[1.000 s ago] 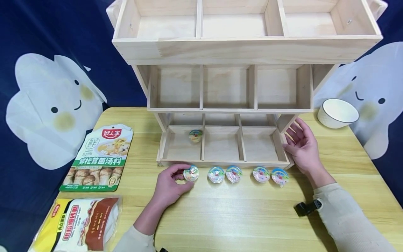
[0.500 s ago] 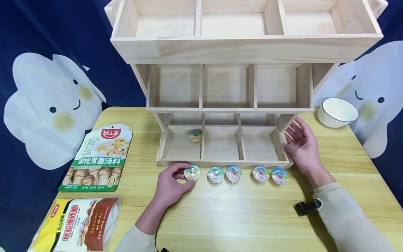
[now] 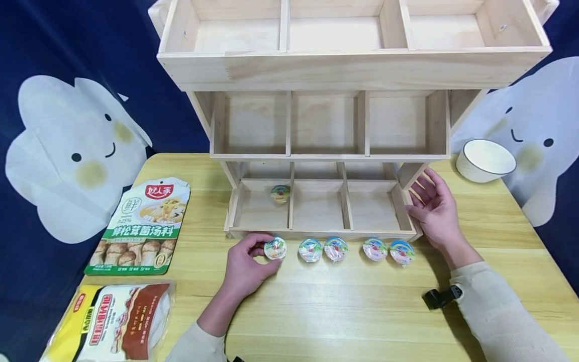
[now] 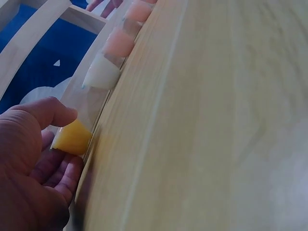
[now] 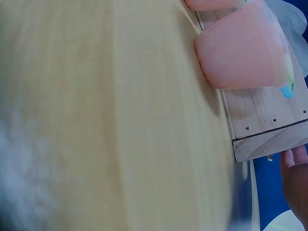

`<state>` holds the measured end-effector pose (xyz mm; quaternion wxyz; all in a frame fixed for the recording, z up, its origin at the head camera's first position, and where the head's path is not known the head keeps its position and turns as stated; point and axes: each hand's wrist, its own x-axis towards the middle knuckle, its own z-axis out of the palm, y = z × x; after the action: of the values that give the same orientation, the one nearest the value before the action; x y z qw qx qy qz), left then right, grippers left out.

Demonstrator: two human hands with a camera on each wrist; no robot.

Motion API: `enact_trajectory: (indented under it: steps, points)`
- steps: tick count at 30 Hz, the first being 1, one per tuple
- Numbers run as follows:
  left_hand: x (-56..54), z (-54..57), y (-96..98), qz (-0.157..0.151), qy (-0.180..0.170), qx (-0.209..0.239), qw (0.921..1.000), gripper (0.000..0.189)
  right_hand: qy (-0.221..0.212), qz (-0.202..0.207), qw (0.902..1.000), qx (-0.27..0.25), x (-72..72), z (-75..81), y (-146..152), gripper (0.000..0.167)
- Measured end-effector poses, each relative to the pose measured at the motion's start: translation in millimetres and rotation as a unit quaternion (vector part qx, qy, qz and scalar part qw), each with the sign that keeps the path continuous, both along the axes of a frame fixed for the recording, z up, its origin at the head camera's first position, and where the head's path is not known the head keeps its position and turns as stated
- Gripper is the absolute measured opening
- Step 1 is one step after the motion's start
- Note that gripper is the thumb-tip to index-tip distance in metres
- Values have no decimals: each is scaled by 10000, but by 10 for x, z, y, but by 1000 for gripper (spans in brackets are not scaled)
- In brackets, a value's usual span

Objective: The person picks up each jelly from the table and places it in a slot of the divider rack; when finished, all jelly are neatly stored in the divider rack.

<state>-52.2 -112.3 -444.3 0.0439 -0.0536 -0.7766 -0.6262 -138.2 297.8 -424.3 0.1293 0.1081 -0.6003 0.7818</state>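
My left hand (image 3: 246,266) holds a jelly cup (image 3: 275,248) between thumb and fingers, at the front edge of the wooden rack (image 3: 316,235). In the left wrist view its filling looks orange-yellow. To its right stand a whitish jelly cup (image 4: 102,73) and several more, some pink, including a pink jelly cup (image 5: 243,50) at the right end. Another jelly cup (image 3: 280,194) lies in the bottom tier's left compartment. At the rack's right side my right hand (image 3: 435,211) touches the outer wall with loosely bent fingers and grips nothing.
The rack has three tiers, each split into three compartments; the top tier (image 3: 353,70) juts out high over the table. A green-and-white soup pouch (image 3: 140,229) and a brown-and-yellow bag (image 3: 113,322) lie at left. A white bowl (image 3: 486,161) stands at the back right.
Both hands stay in nearly the same places. The left hand and the jelly cup it holds have shifted very slightly to the right.
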Motion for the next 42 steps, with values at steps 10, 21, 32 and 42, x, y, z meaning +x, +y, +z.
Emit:
enact_trajectory:
  steps: [10,21,32,42]
  points:
    - [9,-35,-7,-76,183,373,9991,45,22,2,10000,70,0,2,-1,99]
    - [30,59,-39,-328,242,823,9958,46,15,17,10000,40,2,8,-4,98]
    - [5,193,-122,-344,142,930,9950,50,0,29,10000,30,6,8,-5,98]
    - [-69,295,-172,-282,248,927,9950,49,4,14,10000,-31,1,10,-10,99]
